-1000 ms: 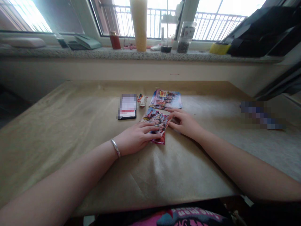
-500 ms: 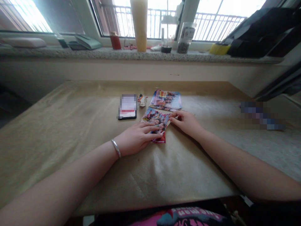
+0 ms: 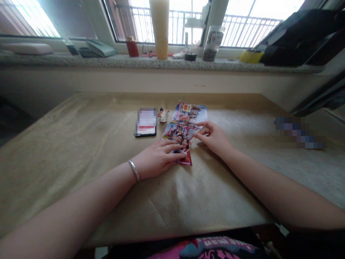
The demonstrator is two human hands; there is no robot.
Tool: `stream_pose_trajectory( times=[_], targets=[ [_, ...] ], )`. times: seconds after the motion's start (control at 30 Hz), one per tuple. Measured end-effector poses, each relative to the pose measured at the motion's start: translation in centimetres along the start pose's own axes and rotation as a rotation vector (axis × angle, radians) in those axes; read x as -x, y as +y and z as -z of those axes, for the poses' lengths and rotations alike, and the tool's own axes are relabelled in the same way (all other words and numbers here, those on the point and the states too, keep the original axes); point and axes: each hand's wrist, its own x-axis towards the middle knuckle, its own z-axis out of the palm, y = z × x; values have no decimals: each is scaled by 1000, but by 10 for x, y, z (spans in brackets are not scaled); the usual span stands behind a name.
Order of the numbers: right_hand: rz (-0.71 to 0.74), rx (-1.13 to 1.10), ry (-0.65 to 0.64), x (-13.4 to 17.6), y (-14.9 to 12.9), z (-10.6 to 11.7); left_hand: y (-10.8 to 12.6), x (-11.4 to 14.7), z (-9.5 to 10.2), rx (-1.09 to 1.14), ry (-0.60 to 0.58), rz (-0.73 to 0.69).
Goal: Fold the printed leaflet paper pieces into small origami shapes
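A colourful printed leaflet (image 3: 178, 137) with people's pictures lies on the table in front of me. My left hand (image 3: 159, 158) rests flat on its lower left part, fingers stretched over the print, a silver bangle on the wrist. At the leaflet's right edge, my right hand (image 3: 211, 136) pinches the paper between thumb and fingers, and that edge is bent up a little. Just beyond lies a stack of similar leaflets (image 3: 195, 113) with a yellow price label; the near leaflet reaches its front edge.
Left of the leaflets are a phone (image 3: 146, 123) and a crumpled wrapper (image 3: 162, 115). A blurred flat object (image 3: 299, 132) lies far right on the covered table (image 3: 107, 151). Behind, the stone windowsill (image 3: 102, 62) carries a red-bodied bottle (image 3: 132, 47), a jar and other items.
The leaflet's right side has spread out more, and its lower corner has shifted slightly right. My right hand's fingers have parted somewhat at the edge. My left hand has barely moved.
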Motion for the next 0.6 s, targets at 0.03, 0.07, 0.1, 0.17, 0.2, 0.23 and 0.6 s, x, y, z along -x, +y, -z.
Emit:
stream_pose_trajectory(
  times=[0.03,0.07,0.1,0.17,0.2,0.23,0.6],
  targets=[
    [-12,-19,-2,0,0,-1,0,0,0,-2,0,2],
    [-25,-41,-6,0,1,-1,0,0,0,-4,1,5],
    [-37,-61,-14,0,1,-2,1,0,1,-7,1,8],
    [-55,-87,-33,0,2,-3,1,0,1,-10,3,13],
    [-60,-88,-41,1,2,-4,1,0,1,-10,4,15],
    [-63,-85,-49,2,1,-4,1,0,1,-9,4,15],
    [-47,-91,-119,9,-5,-7,2,-1,-1,23,5,44]
  ],
)
